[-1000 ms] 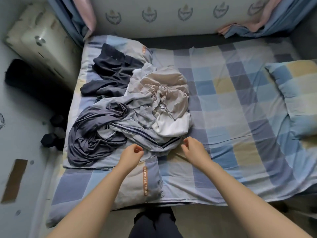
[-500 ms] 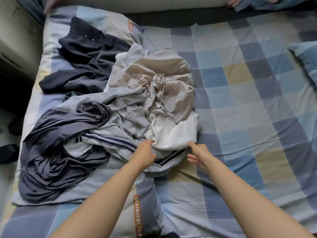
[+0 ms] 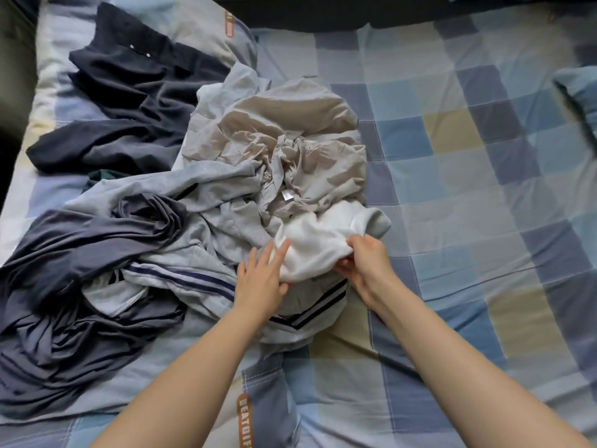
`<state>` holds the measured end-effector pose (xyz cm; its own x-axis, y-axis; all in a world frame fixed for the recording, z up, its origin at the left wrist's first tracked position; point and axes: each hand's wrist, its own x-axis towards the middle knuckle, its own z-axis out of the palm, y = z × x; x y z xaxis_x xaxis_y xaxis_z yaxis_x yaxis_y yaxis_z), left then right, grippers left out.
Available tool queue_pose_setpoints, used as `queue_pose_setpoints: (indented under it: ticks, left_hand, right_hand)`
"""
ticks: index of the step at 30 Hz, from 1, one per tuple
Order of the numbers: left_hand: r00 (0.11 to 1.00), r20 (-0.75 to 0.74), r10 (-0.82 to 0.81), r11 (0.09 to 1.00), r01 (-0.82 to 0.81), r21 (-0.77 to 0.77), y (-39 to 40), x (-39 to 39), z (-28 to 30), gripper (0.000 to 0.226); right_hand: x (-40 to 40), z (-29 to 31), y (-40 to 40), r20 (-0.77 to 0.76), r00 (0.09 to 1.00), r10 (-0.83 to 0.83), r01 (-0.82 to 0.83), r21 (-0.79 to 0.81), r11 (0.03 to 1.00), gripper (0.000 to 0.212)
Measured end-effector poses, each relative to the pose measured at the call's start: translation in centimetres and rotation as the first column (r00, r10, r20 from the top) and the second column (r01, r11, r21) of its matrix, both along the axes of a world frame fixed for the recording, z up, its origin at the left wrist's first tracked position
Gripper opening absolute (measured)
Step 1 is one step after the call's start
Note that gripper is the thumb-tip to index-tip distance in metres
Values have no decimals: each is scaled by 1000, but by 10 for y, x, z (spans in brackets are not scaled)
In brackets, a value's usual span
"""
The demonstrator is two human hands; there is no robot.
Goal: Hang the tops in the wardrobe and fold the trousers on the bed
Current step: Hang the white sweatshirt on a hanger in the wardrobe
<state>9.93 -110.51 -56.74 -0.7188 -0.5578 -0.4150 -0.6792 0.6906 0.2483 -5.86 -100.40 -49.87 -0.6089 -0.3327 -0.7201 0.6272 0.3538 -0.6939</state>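
A heap of clothes lies on the checked bed. Nearest me in it is a white garment. My right hand grips its right edge, fingers curled round the cloth. My left hand lies flat with straight fingers against the white garment's left side. Under both hands is a grey garment with dark stripes. Behind the white one sits a crumpled beige garment. A dark navy shirt lies at the back left, and a slate-blue garment spreads at the left.
A checked pillow lies at the right edge. A folded quilt corner with an orange label sits between my forearms. The right half of the bed holds only the sheet.
The camera has moved closer to the heap. My right hand has reached forward and taken hold of the white garment. My left hand has opened flat onto it.
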Motion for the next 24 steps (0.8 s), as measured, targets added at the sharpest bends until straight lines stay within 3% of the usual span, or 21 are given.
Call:
queue_pose_setpoints:
  ticks: [2, 4, 7, 9, 11, 15, 20, 24]
  left_hand:
    - [981, -194, 28, 999, -33, -19, -12, -8, 27, 72]
    - [933, -350, 77, 997, -78, 13, -25, -19, 66, 45]
    - [843, -460, 278, 960, -226, 167, -45, -32, 132, 32]
    - [776, -546, 315, 949, -245, 199, -54, -33, 184, 24]
    - [703, -631, 330, 944, -261, 202, -59, -31, 244, 17]
    - [534, -781, 325, 935, -305, 181, -63, -23, 351, 25]
    - [346, -893, 289, 940, -281, 195, -50, 1, 486, 24]
    - [268, -929, 254, 953, -236, 192, -29, 23, 570, 32]
  right_hand:
    - [-4, 46, -3, -218, 974, 68, -74, -22, 997, 20]
    - [-10, 98, -5, -434, 887, 159, -178, -4, 984, 34]
    - [-12, 180, -10, -646, 726, 235, -313, -6, 950, 39]
    - [-9, 238, -10, -743, 626, 236, -351, 1, 936, 40]
    - [-6, 295, -5, -816, 546, 190, -340, -9, 940, 40]
    - [-3, 378, 6, -881, 467, 76, -286, -69, 956, 43]
    - [20, 499, 37, -962, 265, -63, -265, -135, 955, 50]
    - [33, 580, 58, -986, 96, -134, -233, -153, 960, 25]
